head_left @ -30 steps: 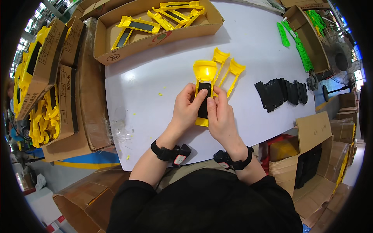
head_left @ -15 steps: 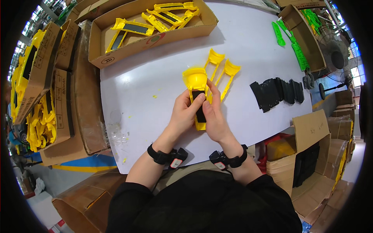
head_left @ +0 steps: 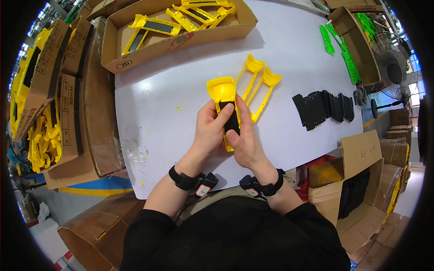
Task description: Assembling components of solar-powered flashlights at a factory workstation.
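A yellow plastic housing [head_left: 221,89] with a flared, cupped top is held between both hands over the table. Set into its long body is a black panel [head_left: 232,121]. My left hand [head_left: 210,128] grips the housing's left side, its thumb lying on the panel. Around the right side wraps my right hand [head_left: 246,140], with its thumb on the panel's lower part. Just beyond my right fingers, two open yellow frames [head_left: 258,92] rest on the table. Some of my fingers are hidden behind the housing.
A cardboard box [head_left: 190,38] of yellow housings with black panels stands at the back. Black panels [head_left: 316,108] lie in an overlapping row on the right. Green parts [head_left: 347,61] sit by another box. Cartons of yellow parts [head_left: 47,135] flank the white table [head_left: 167,122].
Both hands and the yellow housing have shifted slightly left, and the housing has tilted a little. My right thumb has moved down the black panel.
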The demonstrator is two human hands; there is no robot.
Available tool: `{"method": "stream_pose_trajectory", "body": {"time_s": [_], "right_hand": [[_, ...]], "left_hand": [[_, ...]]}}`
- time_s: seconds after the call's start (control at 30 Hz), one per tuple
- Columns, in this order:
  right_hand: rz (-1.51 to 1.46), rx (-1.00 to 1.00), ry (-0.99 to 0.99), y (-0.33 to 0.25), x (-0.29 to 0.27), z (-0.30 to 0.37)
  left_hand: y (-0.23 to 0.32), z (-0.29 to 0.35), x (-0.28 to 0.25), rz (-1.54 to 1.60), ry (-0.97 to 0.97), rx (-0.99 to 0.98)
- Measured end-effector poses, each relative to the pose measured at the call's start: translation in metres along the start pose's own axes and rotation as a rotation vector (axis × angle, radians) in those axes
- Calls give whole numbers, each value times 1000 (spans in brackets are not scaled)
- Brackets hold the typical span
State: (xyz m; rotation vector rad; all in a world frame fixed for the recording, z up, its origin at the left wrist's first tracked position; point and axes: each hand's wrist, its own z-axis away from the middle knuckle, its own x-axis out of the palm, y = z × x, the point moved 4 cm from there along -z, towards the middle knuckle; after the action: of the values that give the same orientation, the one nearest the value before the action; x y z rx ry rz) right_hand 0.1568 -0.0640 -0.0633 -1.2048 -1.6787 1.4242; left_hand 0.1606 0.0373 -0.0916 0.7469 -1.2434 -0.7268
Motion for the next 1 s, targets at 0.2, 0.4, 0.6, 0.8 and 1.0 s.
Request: {"method": "stream_pose_trajectory", "body": {"time_s": [0.2,0.4,0.6,0.8,1.0], "right_hand": [[-48,170,-3,-4,-5,2],[204,-29,-4,1,-6,3],[159,18,21,-1,-1,3],[142,123,32,-3,-1,6],[14,102,-6,2,-3,5]], "left_hand": [[-8,-3,-4,-98,-70,7],[-13,-6,-3,66,-79,-129],[-10,-4,-2,54,-41,-107],[-10,-7,-5,-4,-77,-172],[-16,-3,-4,68,-54,-296]]}}
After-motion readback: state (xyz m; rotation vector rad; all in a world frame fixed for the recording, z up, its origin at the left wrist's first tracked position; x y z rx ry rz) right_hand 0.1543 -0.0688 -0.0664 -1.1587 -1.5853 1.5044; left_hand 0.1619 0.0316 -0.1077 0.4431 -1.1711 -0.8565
